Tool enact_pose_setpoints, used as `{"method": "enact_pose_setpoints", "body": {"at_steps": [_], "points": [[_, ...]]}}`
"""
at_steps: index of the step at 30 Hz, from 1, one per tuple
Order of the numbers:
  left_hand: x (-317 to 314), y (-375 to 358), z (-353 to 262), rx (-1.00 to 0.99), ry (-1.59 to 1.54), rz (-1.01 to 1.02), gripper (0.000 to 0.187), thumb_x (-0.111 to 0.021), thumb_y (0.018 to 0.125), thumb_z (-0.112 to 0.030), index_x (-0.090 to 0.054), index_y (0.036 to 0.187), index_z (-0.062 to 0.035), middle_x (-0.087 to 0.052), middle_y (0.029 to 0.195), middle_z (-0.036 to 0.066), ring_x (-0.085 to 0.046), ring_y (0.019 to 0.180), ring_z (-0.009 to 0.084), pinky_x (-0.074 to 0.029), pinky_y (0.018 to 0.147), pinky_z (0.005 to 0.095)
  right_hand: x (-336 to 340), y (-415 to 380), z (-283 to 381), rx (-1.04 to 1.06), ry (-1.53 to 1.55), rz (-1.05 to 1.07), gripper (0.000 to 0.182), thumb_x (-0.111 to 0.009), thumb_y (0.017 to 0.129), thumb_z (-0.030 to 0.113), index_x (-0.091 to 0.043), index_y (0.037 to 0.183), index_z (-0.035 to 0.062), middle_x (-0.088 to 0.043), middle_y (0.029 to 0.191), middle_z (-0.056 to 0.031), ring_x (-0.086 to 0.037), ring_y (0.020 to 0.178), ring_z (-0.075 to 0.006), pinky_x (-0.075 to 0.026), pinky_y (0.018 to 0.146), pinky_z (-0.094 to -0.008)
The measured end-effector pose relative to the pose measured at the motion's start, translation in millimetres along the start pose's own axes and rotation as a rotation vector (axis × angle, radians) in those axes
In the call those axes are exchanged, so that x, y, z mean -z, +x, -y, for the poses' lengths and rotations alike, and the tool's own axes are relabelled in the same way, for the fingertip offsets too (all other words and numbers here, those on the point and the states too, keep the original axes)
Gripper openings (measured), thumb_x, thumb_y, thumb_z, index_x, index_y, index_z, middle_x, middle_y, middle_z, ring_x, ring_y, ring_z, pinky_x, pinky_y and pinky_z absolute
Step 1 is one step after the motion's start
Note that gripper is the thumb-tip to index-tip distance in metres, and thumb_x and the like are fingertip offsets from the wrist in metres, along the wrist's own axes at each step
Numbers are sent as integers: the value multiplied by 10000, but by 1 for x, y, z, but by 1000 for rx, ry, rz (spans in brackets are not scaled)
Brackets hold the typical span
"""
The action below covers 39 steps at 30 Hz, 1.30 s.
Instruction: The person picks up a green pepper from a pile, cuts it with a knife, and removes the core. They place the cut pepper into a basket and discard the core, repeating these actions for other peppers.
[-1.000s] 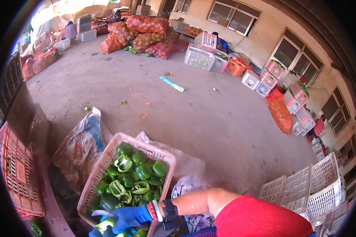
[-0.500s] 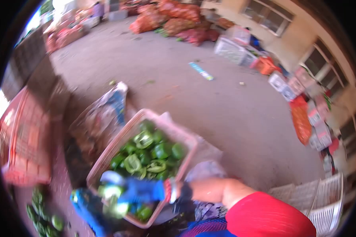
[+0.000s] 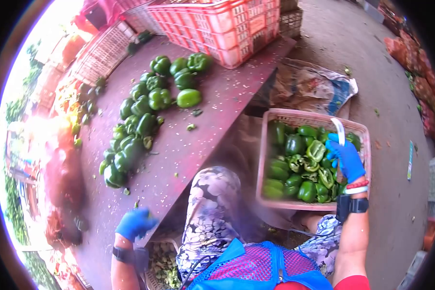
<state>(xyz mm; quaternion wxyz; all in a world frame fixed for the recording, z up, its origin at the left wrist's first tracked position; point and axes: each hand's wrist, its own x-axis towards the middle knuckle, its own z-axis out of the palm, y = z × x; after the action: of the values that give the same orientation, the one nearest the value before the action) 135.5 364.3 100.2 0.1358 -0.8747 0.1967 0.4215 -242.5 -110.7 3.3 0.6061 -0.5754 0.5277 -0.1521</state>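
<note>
My right hand (image 3: 347,159), in a blue glove, is closed around a knife with a pale curved blade (image 3: 339,129). It is above the right side of a pink plastic crate (image 3: 314,207) holding whole and cut-open green bell peppers (image 3: 316,151). My left hand (image 3: 134,224), also gloved in blue, is at the near edge of the reddish table (image 3: 188,154). Motion blur hides whether its fingers grip anything. Nearest to it is a long cluster of whole green bell peppers (image 3: 141,105) on the tabletop.
A red plastic crate (image 3: 227,29) stands at the table's far end. Below my left hand sits a container of pale green scraps (image 3: 163,263). A dirty sack (image 3: 309,87) lies on the floor beyond the pepper crate. Filled mesh sacks (image 3: 418,77) line the far right.
The view has swung left, bringing the table of peppers into sight. My hands, earlier close together at the crate's near corner with a blurred green pepper, are now far apart.
</note>
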Motion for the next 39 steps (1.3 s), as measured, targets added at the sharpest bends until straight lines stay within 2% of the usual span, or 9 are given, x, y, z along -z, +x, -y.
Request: {"method": "enact_pose_setpoints", "body": {"at_steps": [3,6,9,17,20,24,28,30,39], "points": [[-4,12,29,47,346,50,617,-643,782,-681,-738,911,-85,-734,941,169,-702,921,367,-549,823,480,-3,4,5,-1,429,126,465,-664,948,311,-594,1304,21,-679,938,-52,-604,671,-97,-464,546,-227],[34,69,-31,-472,152,-810,396,-700,855,-439,-660,971,-63,-682,839,206,-665,808,427,-531,710,518,-13,10,7,-109,1025,236,438,-641,959,300,-598,1286,12,-671,969,-70,-589,668,-99,-468,567,-230],[89,152,-139,-587,-80,-1109,601,-657,900,-408,-518,1344,-28,-661,1129,249,-649,1047,403,-524,892,487,-34,4,6,-343,1403,174,400,-638,959,282,-615,1256,15,-658,944,-62,-560,635,-105,-475,577,-260],[162,257,-245,-287,-275,-996,570,-662,793,-361,-528,1242,-37,-632,1146,271,-673,974,417,-526,899,512,-74,-31,6,-178,831,342,453,-606,986,257,-548,1368,21,-669,917,-75,-556,619,-116,-487,596,-293],[159,209,-220,-801,-1380,-242,496,-654,852,-239,-494,1291,-71,-599,1200,162,-631,1054,264,-541,902,370,-76,-35,13,8,628,326,449,-606,991,253,-544,1355,-1,-662,902,-72,-552,623,-84,-465,578,-209],[109,145,-256,-1421,-599,-544,425,-657,900,-121,-523,1301,-75,-595,1224,126,-631,1064,260,-537,925,381,-106,-56,41,240,433,295,590,-657,927,126,-444,1471,49,-661,884,-53,-582,668,-92,-496,607,-255],[47,61,-305,-1097,-1280,553,556,-696,874,-53,-487,1387,1,-601,1269,69,-579,1132,166,-468,998,303,-126,-55,27,811,-96,91,701,-656,896,124,-338,1515,37,-693,968,-195,-696,807,-323,-553,758,-419],[13,59,-321,-1082,-1272,502,565,-710,871,-72,-489,1386,-1,-613,1244,70,-565,1147,157,-449,1017,298,-119,-63,27,880,-272,-9,703,-649,930,156,-302,1515,-21,-600,1295,-281,-638,1131,-427,-526,927,-456],[-6,51,-358,-1111,-1062,202,500,-773,810,-99,-559,1258,-41,-641,1126,39,-609,993,122,-509,877,277,-93,-52,8,631,-578,-68,847,-634,829,122,-195,1537,-32,-612,1139,-300,-658,891,-458,-523,750,-537]]}}
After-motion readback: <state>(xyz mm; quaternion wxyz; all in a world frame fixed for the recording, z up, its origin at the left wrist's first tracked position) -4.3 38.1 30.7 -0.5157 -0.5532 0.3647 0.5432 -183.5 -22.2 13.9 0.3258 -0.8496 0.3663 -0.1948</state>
